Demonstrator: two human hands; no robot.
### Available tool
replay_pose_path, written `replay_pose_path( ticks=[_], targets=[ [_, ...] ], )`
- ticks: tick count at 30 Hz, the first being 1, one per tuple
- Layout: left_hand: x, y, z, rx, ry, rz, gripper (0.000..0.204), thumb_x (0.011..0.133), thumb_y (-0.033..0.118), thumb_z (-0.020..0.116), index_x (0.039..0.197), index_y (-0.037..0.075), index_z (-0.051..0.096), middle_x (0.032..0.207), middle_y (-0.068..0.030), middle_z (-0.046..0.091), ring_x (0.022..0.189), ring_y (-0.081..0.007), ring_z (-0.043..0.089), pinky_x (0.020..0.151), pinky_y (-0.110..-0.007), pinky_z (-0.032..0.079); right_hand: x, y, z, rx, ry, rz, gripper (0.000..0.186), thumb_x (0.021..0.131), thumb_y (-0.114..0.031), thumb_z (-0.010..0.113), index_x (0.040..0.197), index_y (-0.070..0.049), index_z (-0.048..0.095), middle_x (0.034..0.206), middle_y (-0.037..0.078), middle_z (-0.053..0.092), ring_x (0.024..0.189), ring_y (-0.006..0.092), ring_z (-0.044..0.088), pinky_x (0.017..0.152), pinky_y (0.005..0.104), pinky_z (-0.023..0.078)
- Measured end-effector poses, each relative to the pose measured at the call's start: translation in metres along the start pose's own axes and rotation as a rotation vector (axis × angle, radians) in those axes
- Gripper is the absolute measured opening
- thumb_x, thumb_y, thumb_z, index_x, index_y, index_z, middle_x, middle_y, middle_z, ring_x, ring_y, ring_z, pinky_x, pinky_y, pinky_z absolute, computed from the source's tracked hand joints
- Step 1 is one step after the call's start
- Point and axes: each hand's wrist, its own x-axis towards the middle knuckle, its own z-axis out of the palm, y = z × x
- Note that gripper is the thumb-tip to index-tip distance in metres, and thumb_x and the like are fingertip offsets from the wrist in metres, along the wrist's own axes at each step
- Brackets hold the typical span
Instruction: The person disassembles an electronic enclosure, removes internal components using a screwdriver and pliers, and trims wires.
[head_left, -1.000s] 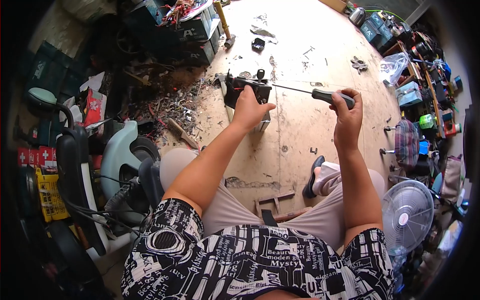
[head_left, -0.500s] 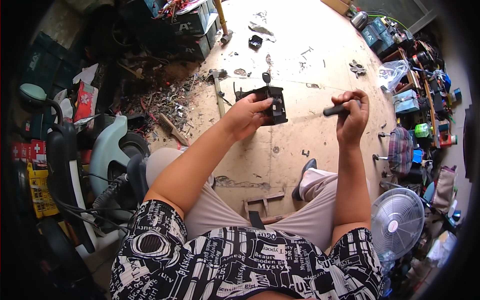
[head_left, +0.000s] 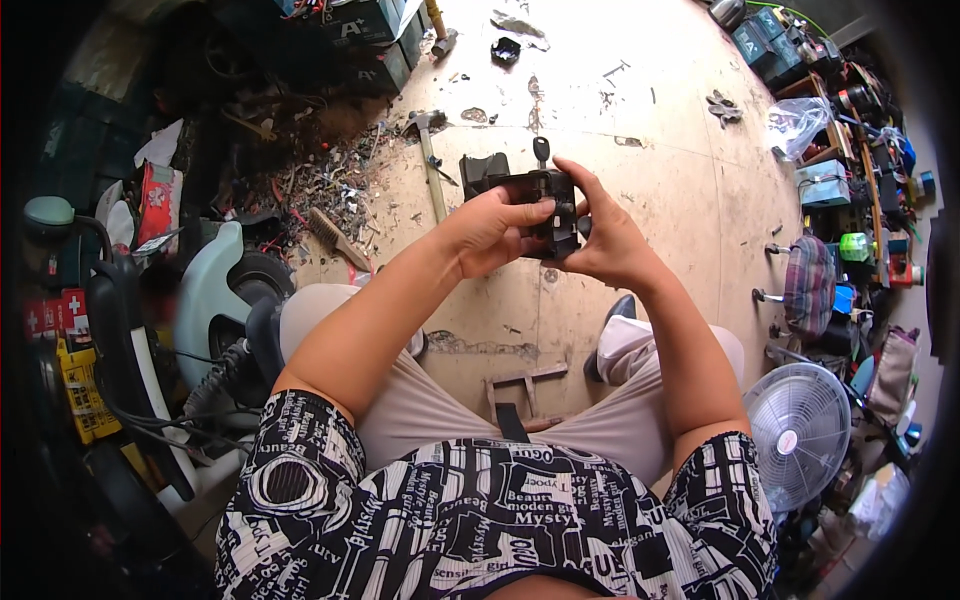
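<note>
A black plastic housing (head_left: 553,184) with a key (head_left: 541,149) sticking up from its far edge is held out in front of me, above the floor. My left hand (head_left: 485,238) grips it from the left, thumb laid across its face. On the opposite side my right hand (head_left: 615,240) closes round its right edge, forefinger at the top and thumb below. A small dark piece (head_left: 584,227) shows between my right palm and the housing; whether it is the short dark cylinder seen before, I cannot tell. A black block-like part (head_left: 484,168) juts out at the housing's far left.
A hammer (head_left: 428,160) lies beyond my left hand, next to scattered scraps (head_left: 325,185) and a wooden brush (head_left: 338,238). A pale green scooter (head_left: 205,275) stands at left, a fan (head_left: 795,435) at right. Ahead on the right are a checked stool (head_left: 808,283) and cluttered shelves.
My right hand has moved left from open air, where it held a short dark cylinder, to the housing's right edge. My left hand keeps its grip on the housing.
</note>
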Motion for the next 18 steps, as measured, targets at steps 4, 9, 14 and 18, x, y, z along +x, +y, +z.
replay_pose_path(
  ticks=[4,9,14,18],
  targets=[
    [-0.002,0.003,0.007,-0.029,0.009,-0.006,0.04,0.092,0.011,0.064,0.128,0.007,0.049,0.117,-0.0093,0.062,0.105,-0.0247,0.063,0.088,-0.044,0.055,-0.002,-0.001,-0.001,-0.032,0.121,-0.048,0.09,0.058,-0.017,0.083,0.138,-0.015,0.042,0.113,0.01,0.061,0.084,0.0225,0.063,0.078,0.0343,0.053],
    [0.0,0.002,0.002,-0.025,0.028,0.005,0.035,0.093,0.01,0.062,0.124,0.003,0.049,0.115,-0.0122,0.062,0.099,-0.0247,0.066,0.083,-0.043,0.057,-0.003,0.006,0.007,-0.086,0.174,-0.136,0.09,0.058,-0.016,0.083,0.137,-0.009,0.04,0.114,0.013,0.061,0.089,0.0244,0.063,0.08,0.0342,0.053],
    [-0.001,0.006,0.014,0.227,0.286,0.187,0.036,0.091,0.011,0.066,0.12,-0.003,0.051,0.108,-0.0126,0.062,0.091,-0.0195,0.066,0.073,-0.034,0.057,0.002,0.01,0.02,-0.109,0.236,-0.148,0.091,0.059,-0.016,0.083,0.137,-0.004,0.039,0.114,0.015,0.061,0.095,0.0261,0.064,0.082,0.0349,0.053],
    [-0.004,0.011,0.011,0.356,0.264,0.22,0.031,0.093,0.013,0.065,0.119,0.0,0.054,0.106,-0.0069,0.062,0.093,-0.016,0.064,0.078,-0.031,0.055,0.005,0.005,0.025,-0.103,0.29,-0.165,0.09,0.06,-0.014,0.083,0.138,-0.005,0.037,0.114,0.014,0.061,0.093,0.0257,0.064,0.081,0.035,0.053]
  ],
)
